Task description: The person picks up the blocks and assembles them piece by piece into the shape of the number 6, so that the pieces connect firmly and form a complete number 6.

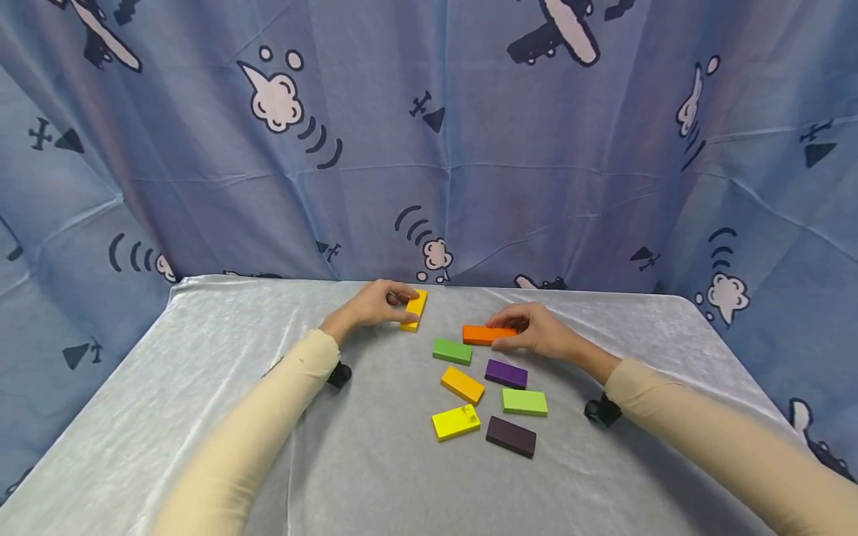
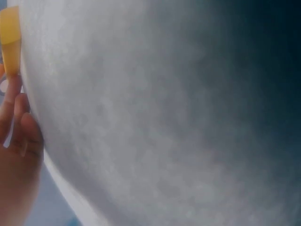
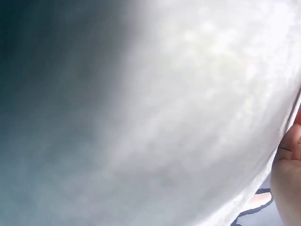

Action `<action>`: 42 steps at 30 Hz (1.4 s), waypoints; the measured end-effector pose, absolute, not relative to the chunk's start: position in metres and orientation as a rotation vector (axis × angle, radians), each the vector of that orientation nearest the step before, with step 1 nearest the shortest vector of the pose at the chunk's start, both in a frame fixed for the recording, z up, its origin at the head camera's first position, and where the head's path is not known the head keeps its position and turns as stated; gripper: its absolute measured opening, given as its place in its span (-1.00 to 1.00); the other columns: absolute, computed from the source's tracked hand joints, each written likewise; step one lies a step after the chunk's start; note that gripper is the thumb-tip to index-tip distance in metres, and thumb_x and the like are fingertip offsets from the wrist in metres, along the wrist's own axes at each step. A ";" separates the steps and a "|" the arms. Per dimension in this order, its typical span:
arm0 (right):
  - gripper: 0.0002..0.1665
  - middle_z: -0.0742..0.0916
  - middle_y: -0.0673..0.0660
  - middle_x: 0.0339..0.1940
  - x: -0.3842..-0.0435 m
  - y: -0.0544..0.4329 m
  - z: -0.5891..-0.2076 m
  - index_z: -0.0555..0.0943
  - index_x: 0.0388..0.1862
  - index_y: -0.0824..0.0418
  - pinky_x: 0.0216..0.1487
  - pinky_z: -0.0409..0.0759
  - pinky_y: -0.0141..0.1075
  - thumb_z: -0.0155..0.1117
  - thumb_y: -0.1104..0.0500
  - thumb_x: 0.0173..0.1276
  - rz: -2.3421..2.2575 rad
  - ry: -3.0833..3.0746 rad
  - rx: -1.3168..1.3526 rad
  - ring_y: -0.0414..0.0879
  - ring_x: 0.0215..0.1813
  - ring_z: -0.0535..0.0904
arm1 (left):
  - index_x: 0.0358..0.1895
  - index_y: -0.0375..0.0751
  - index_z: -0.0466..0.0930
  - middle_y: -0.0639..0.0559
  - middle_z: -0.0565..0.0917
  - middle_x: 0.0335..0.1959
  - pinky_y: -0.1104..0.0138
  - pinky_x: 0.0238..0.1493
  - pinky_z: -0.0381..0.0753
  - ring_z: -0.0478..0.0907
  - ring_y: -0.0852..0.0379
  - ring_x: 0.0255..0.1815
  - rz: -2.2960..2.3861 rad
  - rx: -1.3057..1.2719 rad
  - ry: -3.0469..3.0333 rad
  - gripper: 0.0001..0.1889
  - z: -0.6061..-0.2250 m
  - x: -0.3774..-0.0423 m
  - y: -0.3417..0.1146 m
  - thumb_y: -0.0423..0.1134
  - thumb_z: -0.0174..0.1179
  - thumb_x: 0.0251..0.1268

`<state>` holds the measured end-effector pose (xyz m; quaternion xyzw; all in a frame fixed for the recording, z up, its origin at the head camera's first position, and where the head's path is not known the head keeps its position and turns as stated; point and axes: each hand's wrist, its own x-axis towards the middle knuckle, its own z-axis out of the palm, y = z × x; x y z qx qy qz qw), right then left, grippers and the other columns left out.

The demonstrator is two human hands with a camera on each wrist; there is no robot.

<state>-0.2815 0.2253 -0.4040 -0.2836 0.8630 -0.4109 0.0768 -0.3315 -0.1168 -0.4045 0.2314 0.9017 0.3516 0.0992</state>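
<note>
Near the table's far edge, my left hand pinches a golden-yellow block between thumb and fingers; the block lies slanted in the head view. The left wrist view catches that yellow block beyond the fingertips. To the right, an orange block lies crosswise, and my right hand grips its right end, thumb at the near side and fingers at the far side. Only a sliver of the right hand enters the right wrist view. Closest to the orange block is a green block.
Nearer on the grey cloth-covered table lie separate blocks: purple, amber, light green, bright yellow and dark brown-purple. A blue patterned curtain hangs behind the table.
</note>
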 end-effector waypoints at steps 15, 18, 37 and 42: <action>-0.57 0.75 0.09 0.02 -0.279 0.213 -0.386 0.75 0.10 0.22 0.01 0.60 -0.20 0.57 0.20 0.24 -1.219 2.572 -0.872 0.02 -0.06 0.59 | 0.26 -0.15 0.65 -0.05 0.64 0.15 0.16 0.16 0.51 0.52 -0.04 0.10 1.007 0.630 2.673 -0.47 -0.404 -0.332 -0.115 -0.09 0.49 0.23; -0.57 0.75 0.08 0.02 -0.279 0.209 -0.385 0.75 0.10 0.21 0.03 0.59 -0.17 0.57 0.18 0.25 -1.214 2.566 -0.893 0.00 -0.04 0.59 | 0.26 -0.14 0.65 -0.05 0.63 0.15 0.16 0.17 0.51 0.52 -0.04 0.11 1.004 0.623 2.675 -0.47 -0.403 -0.331 -0.115 -0.10 0.49 0.23; -0.62 0.75 0.02 0.00 -0.279 0.176 -0.380 0.77 0.06 0.18 0.02 0.58 -0.14 0.56 0.17 0.26 -1.203 2.518 -0.992 -0.02 -0.04 0.58 | 0.26 -0.14 0.65 -0.07 0.62 0.17 0.14 0.17 0.52 0.52 -0.07 0.13 1.022 0.628 2.660 -0.47 -0.401 -0.329 -0.115 -0.10 0.49 0.23; -0.62 0.76 0.02 -0.02 -0.281 0.164 -0.380 0.77 0.07 0.21 -0.03 0.58 -0.16 0.55 0.19 0.27 -1.213 2.447 -1.049 -0.02 -0.06 0.58 | 0.26 -0.14 0.65 -0.08 0.62 0.16 0.14 0.18 0.52 0.53 -0.08 0.13 1.015 0.641 2.660 -0.47 -0.401 -0.330 -0.114 -0.09 0.49 0.23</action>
